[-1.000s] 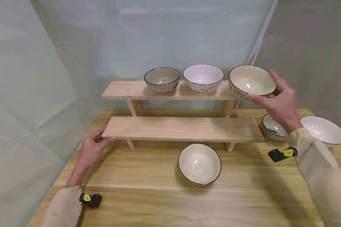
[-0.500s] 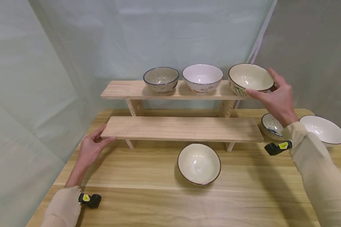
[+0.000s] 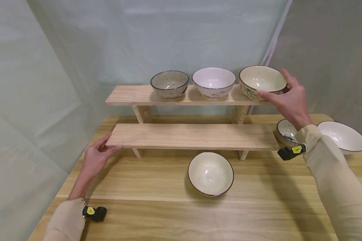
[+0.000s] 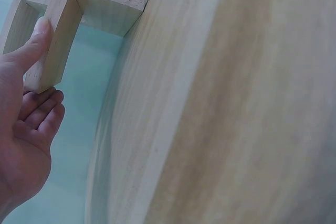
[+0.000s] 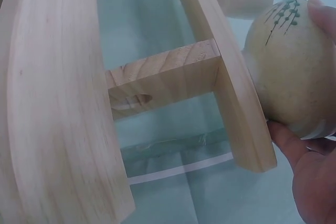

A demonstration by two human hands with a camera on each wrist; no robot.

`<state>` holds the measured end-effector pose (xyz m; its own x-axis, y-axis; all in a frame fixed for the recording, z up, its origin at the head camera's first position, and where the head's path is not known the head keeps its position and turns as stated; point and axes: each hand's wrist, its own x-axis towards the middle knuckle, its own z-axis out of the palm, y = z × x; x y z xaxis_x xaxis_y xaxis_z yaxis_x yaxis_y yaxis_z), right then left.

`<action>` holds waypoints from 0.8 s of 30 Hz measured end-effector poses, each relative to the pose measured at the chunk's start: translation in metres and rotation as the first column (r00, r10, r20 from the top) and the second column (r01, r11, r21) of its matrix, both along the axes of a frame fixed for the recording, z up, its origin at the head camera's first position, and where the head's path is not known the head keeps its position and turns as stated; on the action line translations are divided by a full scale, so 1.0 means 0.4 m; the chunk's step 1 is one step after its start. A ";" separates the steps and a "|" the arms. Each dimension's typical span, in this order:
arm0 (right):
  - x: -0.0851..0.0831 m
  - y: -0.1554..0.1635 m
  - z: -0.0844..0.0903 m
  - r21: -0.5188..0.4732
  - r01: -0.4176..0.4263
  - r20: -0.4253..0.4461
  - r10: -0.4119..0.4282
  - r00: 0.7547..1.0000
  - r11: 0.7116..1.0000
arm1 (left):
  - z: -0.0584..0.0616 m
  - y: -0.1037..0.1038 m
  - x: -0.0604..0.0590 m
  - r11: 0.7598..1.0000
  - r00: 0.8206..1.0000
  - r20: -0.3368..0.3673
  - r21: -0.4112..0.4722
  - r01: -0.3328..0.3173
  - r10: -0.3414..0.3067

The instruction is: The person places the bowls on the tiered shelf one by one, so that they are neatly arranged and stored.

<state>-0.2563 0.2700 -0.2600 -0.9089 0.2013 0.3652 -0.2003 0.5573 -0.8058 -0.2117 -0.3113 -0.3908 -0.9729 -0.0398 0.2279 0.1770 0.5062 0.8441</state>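
Observation:
At the right end of the upper tier, my right hand (image 3: 290, 100) grips a cream bowl (image 3: 260, 80) with a brown rim, thumb in front and fingers at its far right side. The right wrist view shows green painted sprigs on that bowl (image 5: 289, 61), its base right at the board. My left hand (image 3: 95, 158) holds the left end of the lower tier of the wooden display stand (image 3: 187, 135). In the left wrist view, that thumb lies on the stand's board (image 4: 58, 51) and the fingers curl at its end.
On the upper tier stand a speckled grey bowl (image 3: 170, 85) and a white bowl with painted flowers (image 3: 214, 83). Another cream bowl (image 3: 211, 174) sits on the table (image 3: 144, 214) in front. At right are a blue-patterned bowl (image 3: 284, 132) and a wide white bowl (image 3: 342, 135).
My right hand has moved the cream bowl slightly left and back, levelling it over the upper tier, closer to the white bowl. My left hand keeps its place on the stand.

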 end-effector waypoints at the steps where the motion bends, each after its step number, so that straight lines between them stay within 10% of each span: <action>1: -0.001 0.000 0.000 -0.006 -0.006 0.004 0.006 1.000 1.000 | 0.000 0.000 0.000 1.000 1.000 -0.001 0.000 -0.003 0.003; 24: 0.002 -0.011 0.004 -0.067 -0.118 0.054 0.121 0.991 0.991 | 0.002 0.001 0.005 1.000 1.000 0.000 -0.005 0.011 -0.011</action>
<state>-0.2555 0.2657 -0.2584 -0.9470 0.1113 0.3013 -0.2145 0.4791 -0.8512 -0.2099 -0.3108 -0.3898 -0.9731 -0.0278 0.2285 0.1830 0.5086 0.8413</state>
